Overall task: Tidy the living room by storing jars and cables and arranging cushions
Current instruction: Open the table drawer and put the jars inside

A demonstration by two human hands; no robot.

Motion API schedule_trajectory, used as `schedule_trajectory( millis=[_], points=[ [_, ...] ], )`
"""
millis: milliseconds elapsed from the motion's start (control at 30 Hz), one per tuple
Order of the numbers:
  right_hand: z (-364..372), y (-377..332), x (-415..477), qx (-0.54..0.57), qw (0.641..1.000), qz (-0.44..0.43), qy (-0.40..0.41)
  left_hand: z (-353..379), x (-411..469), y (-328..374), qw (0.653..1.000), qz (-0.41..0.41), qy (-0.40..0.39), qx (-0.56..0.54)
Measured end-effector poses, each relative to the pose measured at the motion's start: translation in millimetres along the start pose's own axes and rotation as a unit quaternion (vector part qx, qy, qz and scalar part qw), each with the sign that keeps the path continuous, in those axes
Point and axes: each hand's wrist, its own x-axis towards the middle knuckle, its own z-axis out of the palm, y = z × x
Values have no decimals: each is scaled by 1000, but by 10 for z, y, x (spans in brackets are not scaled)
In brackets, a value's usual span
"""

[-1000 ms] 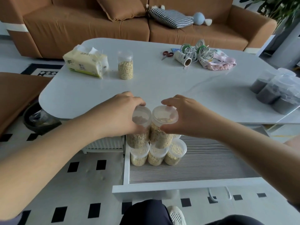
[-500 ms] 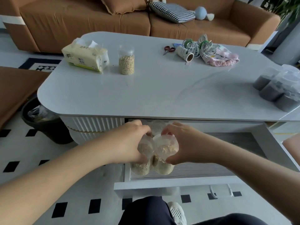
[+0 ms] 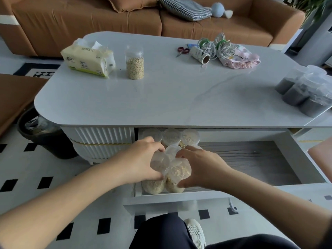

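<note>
We are in the jar-storing step. The left hand (image 3: 142, 162) is curled round the left jar (image 3: 159, 165) and the right hand (image 3: 199, 168) round the right jar (image 3: 179, 172). Both jars are filled with oats and pressed side by side, low in the near left corner of the open drawer (image 3: 251, 159), at lower centre of the frame. We cannot tell whether their bases touch the drawer floor yet.

As we judge it, the next move is to seat both jars upright against the jars behind them. Then the fingers must come off without tipping either one, and a reach goes up to the lone oat jar (image 3: 134, 64) on the table (image 3: 170, 97), left of centre.

Counting the drawer:
- two jars are in hand;
- three lids sit in a back row under the table edge;
- between them is one clear lid, with a sliver of another behind the right hand.

On the table stands one oat jar. At the right edge is a cluster of dark-filled jars (image 3: 294, 95). They overlap, so we count at least three. Two cable coils (image 3: 206, 45) lie at upper right. On the sofa (image 3: 80, 20) at the top are a brown cushion (image 3: 133, 2) and a checked cushion (image 3: 185, 7).
</note>
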Motion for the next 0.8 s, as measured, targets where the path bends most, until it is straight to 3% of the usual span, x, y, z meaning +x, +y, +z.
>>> schedule_trajectory(
  millis=[200, 433, 667, 800],
  points=[
    [139, 21, 8, 49, 999, -5, -11, 247, -52, -54, 995, 35, -19, 90],
    [293, 84, 69, 52, 997, -34, -41, 426, 9, -191, 978, 87, 11, 187],
    [266, 211, 63, 78, 993, -51, -78, 344, 32, -291, 988, 95, -16, 123],
    [-82, 251, 133, 83, 989, -57, -104, 95, 102, -318, 993, 94, 63, 43]
  ],
)
